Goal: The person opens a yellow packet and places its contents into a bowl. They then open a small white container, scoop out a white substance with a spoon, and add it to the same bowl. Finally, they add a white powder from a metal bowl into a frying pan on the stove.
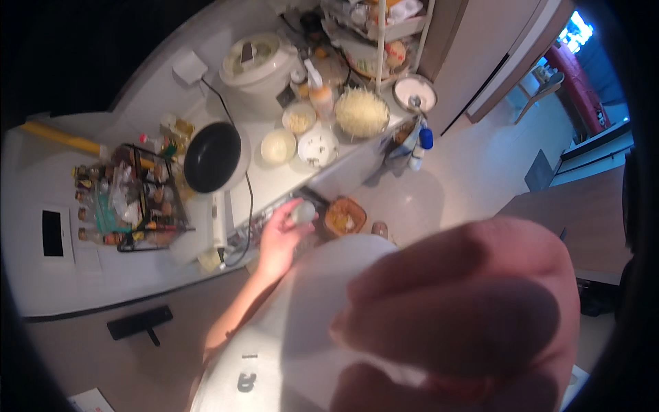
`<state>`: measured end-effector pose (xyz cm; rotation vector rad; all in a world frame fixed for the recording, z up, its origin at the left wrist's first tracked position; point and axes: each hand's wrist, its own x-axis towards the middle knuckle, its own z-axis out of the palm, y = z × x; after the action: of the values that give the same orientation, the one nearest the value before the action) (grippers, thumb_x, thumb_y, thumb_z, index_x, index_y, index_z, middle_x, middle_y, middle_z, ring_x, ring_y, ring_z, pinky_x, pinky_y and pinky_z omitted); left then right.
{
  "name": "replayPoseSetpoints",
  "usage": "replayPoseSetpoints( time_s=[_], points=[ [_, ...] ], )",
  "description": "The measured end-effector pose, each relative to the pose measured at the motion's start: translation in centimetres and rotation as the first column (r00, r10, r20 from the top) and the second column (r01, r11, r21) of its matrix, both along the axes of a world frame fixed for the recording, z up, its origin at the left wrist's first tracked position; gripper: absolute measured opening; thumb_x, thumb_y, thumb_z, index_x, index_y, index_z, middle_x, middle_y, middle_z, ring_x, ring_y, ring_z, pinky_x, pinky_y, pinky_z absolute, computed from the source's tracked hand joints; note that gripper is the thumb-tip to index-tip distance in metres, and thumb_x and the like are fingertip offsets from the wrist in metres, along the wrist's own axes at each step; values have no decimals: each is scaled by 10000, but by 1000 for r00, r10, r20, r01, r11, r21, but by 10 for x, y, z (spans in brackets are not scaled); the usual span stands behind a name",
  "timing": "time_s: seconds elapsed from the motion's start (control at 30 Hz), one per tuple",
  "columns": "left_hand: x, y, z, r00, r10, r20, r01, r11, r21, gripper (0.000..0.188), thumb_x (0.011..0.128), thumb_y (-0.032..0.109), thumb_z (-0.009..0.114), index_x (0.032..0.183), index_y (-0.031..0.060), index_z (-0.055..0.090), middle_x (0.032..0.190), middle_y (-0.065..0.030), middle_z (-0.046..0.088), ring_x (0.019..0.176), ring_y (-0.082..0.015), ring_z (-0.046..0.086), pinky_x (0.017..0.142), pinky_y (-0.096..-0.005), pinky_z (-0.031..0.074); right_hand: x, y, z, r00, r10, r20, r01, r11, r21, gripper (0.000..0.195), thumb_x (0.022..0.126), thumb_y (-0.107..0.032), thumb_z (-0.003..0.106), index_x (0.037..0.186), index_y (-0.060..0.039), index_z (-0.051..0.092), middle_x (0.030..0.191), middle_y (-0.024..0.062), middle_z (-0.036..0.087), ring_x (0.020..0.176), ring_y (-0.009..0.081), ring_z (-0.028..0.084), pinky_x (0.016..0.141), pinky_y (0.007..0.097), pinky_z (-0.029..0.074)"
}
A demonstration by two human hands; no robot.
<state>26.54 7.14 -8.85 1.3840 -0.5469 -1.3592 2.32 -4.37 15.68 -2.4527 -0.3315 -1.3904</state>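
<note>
My left hand grips a small, pale, rounded container, possibly a jar. It is held just off the counter's front edge, beside an open drawer. Very close to the camera, my right hand looms large and blurred, its fingers bent; whether it holds anything is not visible. On the counter stands a black frying pan with a white handle. To its right are a bowl of pale yellow contents, a white bowl with dark specks and a bowl of chopped bits.
A heaped bowl of pale shreds sits near a pump bottle and a white lidded cooker. Bottles fill a black wire rack. A power cord crosses the counter edge. Below is an orange-brown bin.
</note>
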Motion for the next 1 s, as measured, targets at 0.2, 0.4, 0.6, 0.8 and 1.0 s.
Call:
replayPoseSetpoints(
  time_s=[0.2, 0.4, 0.6, 0.8, 1.0],
  points=[
    [-32, 2, 11, 998, -17, 58, 28, 981, -192, 537, 954, -71, 720, 1464, 4, 572, 1299, -87, 703, 1183, -166, 662, 1007, -330, 551, 1, -29, -139, 810, -28, -586, 257, 914, 312, 462, 979, -326, 721, 1320, -35, 607, 1103, 125, 694, 920, 346, 720, 814, 430, 587],
    [-57, -17, 12, 990, -94, 102, 108, 985, -135, 516, 967, -28, 747, 1450, -14, 567, 1300, -106, 714, 1199, -165, 679, 1041, -334, 553, 4, -34, -235, 744, 184, -643, 313, 754, 578, 483, 1020, -341, 689, 1406, -84, 552, 1243, 180, 690, 1081, 399, 705, 914, 494, 570],
    [-81, -23, 15, 983, -89, 162, 89, 996, 6, 537, 953, 77, 818, 1435, -8, 598, 1192, -89, 755, 1111, -143, 700, 985, -299, 557, -12, -49, -251, 721, 184, -668, 307, 780, 545, 445, 1028, -296, 679, 1402, -95, 546, 1280, 185, 685, 1159, 409, 684, 962, 488, 559],
    [-100, -31, 27, 978, -19, 207, 14, 1000, 25, 468, 972, 40, 785, 1406, -17, 621, 1233, -75, 746, 1111, -126, 704, 1002, -291, 574, -20, -59, -241, 712, 260, -652, 304, 723, 620, 436, 1028, -257, 682, 1399, -75, 542, 1297, 195, 678, 1169, 420, 677, 960, 490, 557],
    [-111, -37, 25, 977, 32, 212, -34, 999, 4, 471, 973, 37, 780, 1416, -19, 628, 1241, -78, 749, 1121, -128, 704, 1004, -289, 575, -25, -67, -254, 774, 311, -552, 224, 681, 697, 433, 1019, -206, 698, 1400, -73, 539, 1286, 200, 679, 1152, 429, 677, 946, 486, 558]
  ],
)
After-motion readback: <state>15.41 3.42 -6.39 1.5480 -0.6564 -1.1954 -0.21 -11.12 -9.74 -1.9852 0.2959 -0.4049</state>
